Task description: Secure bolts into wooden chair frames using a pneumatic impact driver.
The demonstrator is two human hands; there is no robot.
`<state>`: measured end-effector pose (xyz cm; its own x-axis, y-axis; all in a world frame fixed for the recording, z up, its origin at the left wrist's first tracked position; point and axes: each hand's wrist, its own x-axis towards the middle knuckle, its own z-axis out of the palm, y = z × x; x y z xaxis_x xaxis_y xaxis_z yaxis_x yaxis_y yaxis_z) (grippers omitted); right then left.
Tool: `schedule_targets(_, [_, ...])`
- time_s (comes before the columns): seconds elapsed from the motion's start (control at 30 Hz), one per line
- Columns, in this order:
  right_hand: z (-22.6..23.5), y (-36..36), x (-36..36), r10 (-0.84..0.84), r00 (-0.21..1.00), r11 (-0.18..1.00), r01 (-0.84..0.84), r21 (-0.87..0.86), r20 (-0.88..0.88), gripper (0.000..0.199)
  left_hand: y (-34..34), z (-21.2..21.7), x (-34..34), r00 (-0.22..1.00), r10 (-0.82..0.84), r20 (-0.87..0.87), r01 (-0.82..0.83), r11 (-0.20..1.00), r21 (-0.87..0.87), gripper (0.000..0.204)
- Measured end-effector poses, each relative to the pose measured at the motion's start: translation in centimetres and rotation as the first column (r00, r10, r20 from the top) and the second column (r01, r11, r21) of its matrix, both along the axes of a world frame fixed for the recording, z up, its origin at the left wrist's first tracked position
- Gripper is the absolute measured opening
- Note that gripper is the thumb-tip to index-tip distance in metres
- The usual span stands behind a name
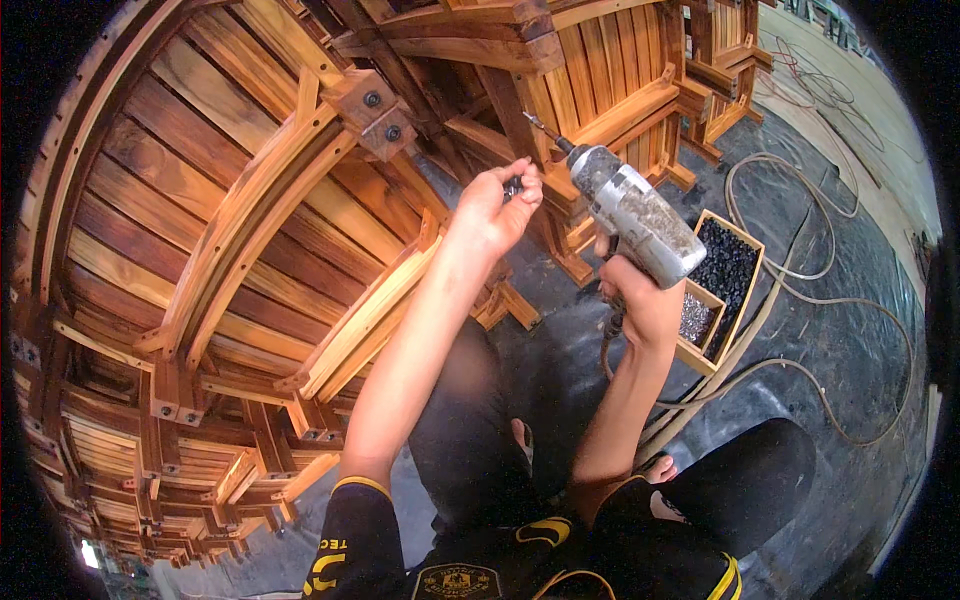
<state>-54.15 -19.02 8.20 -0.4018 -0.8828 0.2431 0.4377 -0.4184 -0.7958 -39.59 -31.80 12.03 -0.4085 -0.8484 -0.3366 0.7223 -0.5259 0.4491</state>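
The power driver (pixel 645 225), a scuffed silver tool right of the frame's centre, sits in the right hand (pixel 640 295), whose fingers are wrapped around its handle below the body. The body lies above the fist, slanting toward the upper left, so the thin bit (pixel 545 127) points that way, well clear of the grip. Left of it, near the centre, the left hand (pixel 500 208) has its fingers curled closed on a small dark piece (pixel 513 187), mostly hidden; it is held just below the bit, apart from it.

Just right of the right wrist stands a shallow wooden box (pixel 752 282), with black pieces (pixel 725 262) filling the larger part and small silvery pieces (pixel 695 318) in a compartment at its lower left. A hose (pixel 786 362) loops across the dark floor sheet (pixel 830 335) at the right. Slatted wooden frames (pixel 225 150) fill the left side, one with a corner block (pixel 352 98) bearing two dark bolts (pixel 372 99); further frames (pixel 610 60) stand at the top.
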Motion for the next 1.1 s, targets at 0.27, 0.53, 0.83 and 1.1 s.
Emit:
schedule_targets(0.27, [0.1,0.7,-0.1,0.021,1.000,0.999,-0.021,0.031,-0.017,0.041,1.2,1.4,0.4,0.982,-0.054,0.182,0.096,0.969,-0.229,0.017])
schedule_targets(0.53, [-0.4,0.6,-0.1,0.080,0.997,0.996,-0.081,0.028,0.014,0.034,0.4,0.7,0.4,0.997,0.065,0.035,-0.061,0.994,-0.088,0.023])
schedule_targets(0.83, [-0.4,0.7,-0.1,0.121,0.991,0.991,-0.123,0.043,0.058,0.035,0.6,1.7,0.5,0.994,0.078,0.071,-0.060,0.972,-0.228,0.023])
schedule_targets(1.1, [-0.6,0.9,-0.4,0.128,0.992,0.989,-0.129,0.075,0.013,0.035,0.7,2.1,0.7,0.999,0.026,0.019,-0.021,0.975,-0.220,0.020])
